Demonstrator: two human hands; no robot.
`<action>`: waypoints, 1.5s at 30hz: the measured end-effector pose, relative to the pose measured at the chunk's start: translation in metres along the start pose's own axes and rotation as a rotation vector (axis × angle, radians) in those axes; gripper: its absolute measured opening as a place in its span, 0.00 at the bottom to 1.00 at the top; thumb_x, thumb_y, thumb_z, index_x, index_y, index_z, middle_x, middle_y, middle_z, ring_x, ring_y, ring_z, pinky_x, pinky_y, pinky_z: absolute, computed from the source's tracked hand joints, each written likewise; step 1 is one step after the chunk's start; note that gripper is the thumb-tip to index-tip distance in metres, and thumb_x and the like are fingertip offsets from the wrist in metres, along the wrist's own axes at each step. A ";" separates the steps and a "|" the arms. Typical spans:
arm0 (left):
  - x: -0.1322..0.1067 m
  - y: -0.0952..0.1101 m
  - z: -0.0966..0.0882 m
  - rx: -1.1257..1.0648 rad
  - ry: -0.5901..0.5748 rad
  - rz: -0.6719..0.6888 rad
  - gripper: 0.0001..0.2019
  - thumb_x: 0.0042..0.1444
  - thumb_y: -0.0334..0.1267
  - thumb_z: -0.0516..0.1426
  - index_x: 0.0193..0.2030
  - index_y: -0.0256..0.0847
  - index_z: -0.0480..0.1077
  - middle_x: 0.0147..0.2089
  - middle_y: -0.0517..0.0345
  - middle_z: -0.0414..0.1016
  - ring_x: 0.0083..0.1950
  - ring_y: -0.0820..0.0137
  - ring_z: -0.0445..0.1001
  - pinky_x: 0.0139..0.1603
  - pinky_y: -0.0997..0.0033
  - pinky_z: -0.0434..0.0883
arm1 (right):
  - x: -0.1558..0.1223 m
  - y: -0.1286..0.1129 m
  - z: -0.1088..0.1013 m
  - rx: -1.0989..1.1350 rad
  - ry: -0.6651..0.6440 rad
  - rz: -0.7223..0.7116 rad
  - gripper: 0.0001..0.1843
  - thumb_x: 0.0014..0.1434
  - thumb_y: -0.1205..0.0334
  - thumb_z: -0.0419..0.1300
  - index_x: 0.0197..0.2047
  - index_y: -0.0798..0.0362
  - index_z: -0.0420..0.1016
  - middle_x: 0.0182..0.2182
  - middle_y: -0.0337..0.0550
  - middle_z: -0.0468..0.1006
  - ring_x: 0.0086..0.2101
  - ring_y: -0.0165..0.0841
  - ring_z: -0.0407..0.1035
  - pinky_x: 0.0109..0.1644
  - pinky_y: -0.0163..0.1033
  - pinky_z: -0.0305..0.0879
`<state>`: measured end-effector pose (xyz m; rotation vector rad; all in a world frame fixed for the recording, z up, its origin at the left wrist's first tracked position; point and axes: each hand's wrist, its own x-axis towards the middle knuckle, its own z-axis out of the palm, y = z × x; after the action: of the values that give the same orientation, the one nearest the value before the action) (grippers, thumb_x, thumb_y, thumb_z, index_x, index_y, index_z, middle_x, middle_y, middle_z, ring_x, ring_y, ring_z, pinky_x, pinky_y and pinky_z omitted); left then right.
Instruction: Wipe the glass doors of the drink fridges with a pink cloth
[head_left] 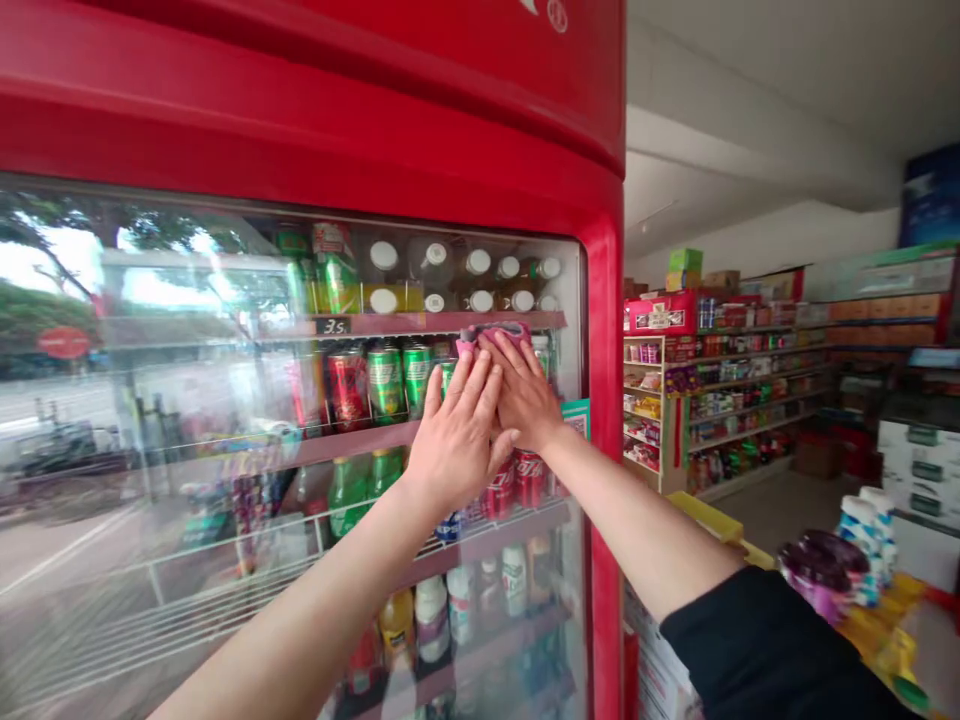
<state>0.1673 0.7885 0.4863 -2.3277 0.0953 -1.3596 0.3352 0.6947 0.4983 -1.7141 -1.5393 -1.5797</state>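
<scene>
One pink cloth (496, 331) sits upper right on the glass door (225, 430) of the red drinks cooler (375, 120). Right hand (527, 398) presses it, fingers straight. Left hand (454, 442) overlaps the right, fingers flat and slightly spread.

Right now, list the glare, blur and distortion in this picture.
Head view: street reflections wash out the left of the glass door; wide-angle distortion bows the red fridge frame; the lower left smears; left hand, right hand and pink cloth look sharp.

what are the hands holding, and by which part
A pink cloth, pressed flat to the glass door under the right hand; the left hand overlaps the right. Only its top edge shows.
</scene>
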 end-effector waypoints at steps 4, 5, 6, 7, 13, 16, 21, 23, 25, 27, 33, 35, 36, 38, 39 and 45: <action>0.042 0.019 0.019 0.018 -0.008 -0.002 0.44 0.75 0.57 0.51 0.87 0.29 0.46 0.89 0.41 0.41 0.91 0.49 0.37 0.88 0.34 0.39 | -0.016 0.043 -0.003 -0.008 0.039 0.060 0.45 0.78 0.54 0.52 0.88 0.47 0.32 0.86 0.44 0.48 0.84 0.43 0.36 0.88 0.63 0.37; 0.051 0.023 0.024 0.017 -0.015 -0.007 0.44 0.75 0.57 0.50 0.87 0.29 0.46 0.89 0.41 0.41 0.91 0.49 0.38 0.88 0.34 0.39 | -0.021 0.054 -0.004 -0.005 0.050 0.091 0.45 0.78 0.53 0.52 0.88 0.48 0.32 0.86 0.45 0.47 0.84 0.44 0.37 0.88 0.63 0.38; 0.059 0.026 0.029 0.016 -0.021 -0.014 0.44 0.76 0.57 0.49 0.86 0.28 0.46 0.89 0.40 0.41 0.91 0.48 0.39 0.88 0.33 0.40 | -0.026 0.063 -0.003 -0.002 0.062 0.128 0.46 0.78 0.51 0.52 0.88 0.48 0.32 0.86 0.46 0.47 0.84 0.45 0.37 0.88 0.64 0.38; 0.066 0.029 0.034 0.016 -0.027 -0.021 0.43 0.76 0.57 0.49 0.86 0.27 0.47 0.89 0.40 0.41 0.91 0.48 0.39 0.88 0.32 0.40 | -0.031 0.072 -0.003 0.001 0.079 0.169 0.46 0.78 0.50 0.52 0.88 0.49 0.31 0.86 0.48 0.46 0.84 0.46 0.37 0.88 0.65 0.39; 0.083 0.028 0.042 0.035 -0.027 -0.014 0.40 0.78 0.56 0.45 0.85 0.28 0.52 0.88 0.41 0.47 0.91 0.49 0.39 0.88 0.33 0.39 | -0.042 0.085 0.011 0.044 0.186 0.302 0.42 0.80 0.52 0.44 0.88 0.50 0.30 0.87 0.50 0.41 0.84 0.45 0.36 0.86 0.67 0.41; 0.073 0.013 0.029 0.031 -0.032 0.043 0.41 0.77 0.60 0.46 0.86 0.32 0.52 0.88 0.43 0.47 0.91 0.48 0.40 0.88 0.36 0.41 | -0.029 0.064 0.018 -0.002 0.224 0.423 0.42 0.81 0.51 0.43 0.88 0.53 0.30 0.86 0.55 0.43 0.84 0.48 0.37 0.85 0.69 0.42; 0.040 -0.020 0.004 0.030 -0.061 0.157 0.47 0.75 0.66 0.47 0.86 0.32 0.48 0.89 0.45 0.46 0.90 0.52 0.42 0.89 0.43 0.40 | 0.010 0.008 0.027 -0.001 0.278 0.464 0.41 0.82 0.51 0.42 0.88 0.51 0.30 0.85 0.56 0.47 0.83 0.51 0.40 0.84 0.71 0.43; 0.024 -0.035 -0.006 0.041 -0.056 0.141 0.49 0.75 0.67 0.47 0.87 0.29 0.46 0.89 0.42 0.44 0.90 0.50 0.42 0.89 0.42 0.40 | 0.029 -0.017 0.030 0.049 0.316 0.392 0.40 0.82 0.53 0.42 0.88 0.47 0.28 0.85 0.54 0.47 0.83 0.52 0.40 0.84 0.74 0.43; 0.007 -0.049 -0.017 0.059 -0.033 0.089 0.50 0.75 0.67 0.46 0.87 0.27 0.43 0.89 0.38 0.42 0.90 0.47 0.41 0.88 0.39 0.41 | 0.048 -0.042 0.031 0.090 0.325 0.337 0.40 0.83 0.55 0.42 0.88 0.44 0.24 0.85 0.54 0.48 0.83 0.51 0.41 0.83 0.75 0.43; -0.009 -0.062 -0.028 0.083 0.015 0.030 0.50 0.75 0.67 0.47 0.87 0.28 0.41 0.89 0.36 0.40 0.90 0.45 0.39 0.88 0.37 0.41 | 0.065 -0.066 0.030 0.124 0.294 0.268 0.41 0.83 0.55 0.43 0.88 0.43 0.21 0.85 0.52 0.48 0.83 0.50 0.41 0.84 0.74 0.43; -0.021 -0.066 -0.039 0.037 0.128 0.007 0.51 0.75 0.64 0.49 0.88 0.31 0.32 0.90 0.35 0.36 0.91 0.47 0.34 0.88 0.40 0.45 | 0.079 -0.088 0.011 0.236 0.170 0.058 0.43 0.82 0.57 0.47 0.88 0.43 0.25 0.86 0.46 0.47 0.84 0.45 0.40 0.88 0.65 0.39; -0.009 -0.055 -0.031 -0.005 0.142 -0.040 0.51 0.75 0.66 0.47 0.88 0.29 0.33 0.90 0.33 0.33 0.91 0.47 0.32 0.88 0.41 0.45 | 0.069 -0.071 0.007 0.263 0.157 -0.009 0.43 0.82 0.58 0.46 0.88 0.45 0.25 0.86 0.47 0.46 0.83 0.41 0.41 0.88 0.61 0.39; -0.001 -0.048 -0.026 -0.014 0.146 -0.068 0.51 0.75 0.66 0.46 0.88 0.29 0.33 0.90 0.33 0.32 0.91 0.47 0.32 0.88 0.40 0.44 | 0.062 -0.059 0.007 0.274 0.164 -0.039 0.43 0.82 0.58 0.46 0.88 0.46 0.25 0.86 0.48 0.47 0.83 0.40 0.42 0.88 0.59 0.41; 0.017 -0.035 -0.013 -0.001 0.143 -0.090 0.51 0.75 0.68 0.44 0.87 0.28 0.36 0.90 0.33 0.34 0.91 0.48 0.33 0.88 0.41 0.43 | 0.044 -0.032 0.008 0.277 0.189 -0.075 0.43 0.81 0.58 0.47 0.88 0.49 0.26 0.85 0.52 0.50 0.83 0.40 0.44 0.88 0.58 0.44; 0.026 -0.028 -0.006 0.014 0.135 -0.066 0.51 0.74 0.69 0.44 0.87 0.27 0.38 0.89 0.33 0.36 0.91 0.48 0.35 0.88 0.41 0.43 | 0.035 -0.019 0.009 0.269 0.198 -0.070 0.43 0.81 0.58 0.48 0.88 0.50 0.28 0.84 0.54 0.51 0.83 0.40 0.44 0.88 0.59 0.46; 0.076 0.012 0.030 0.095 0.089 0.070 0.53 0.72 0.73 0.42 0.86 0.28 0.47 0.89 0.39 0.43 0.90 0.51 0.43 0.89 0.45 0.43 | -0.021 0.044 0.003 0.216 0.274 0.129 0.40 0.78 0.56 0.55 0.87 0.52 0.49 0.82 0.58 0.59 0.80 0.49 0.54 0.82 0.61 0.61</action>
<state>0.2339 0.7668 0.5308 -2.1662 0.1342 -1.4018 0.3786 0.6715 0.4970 -1.3877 -1.3781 -1.4545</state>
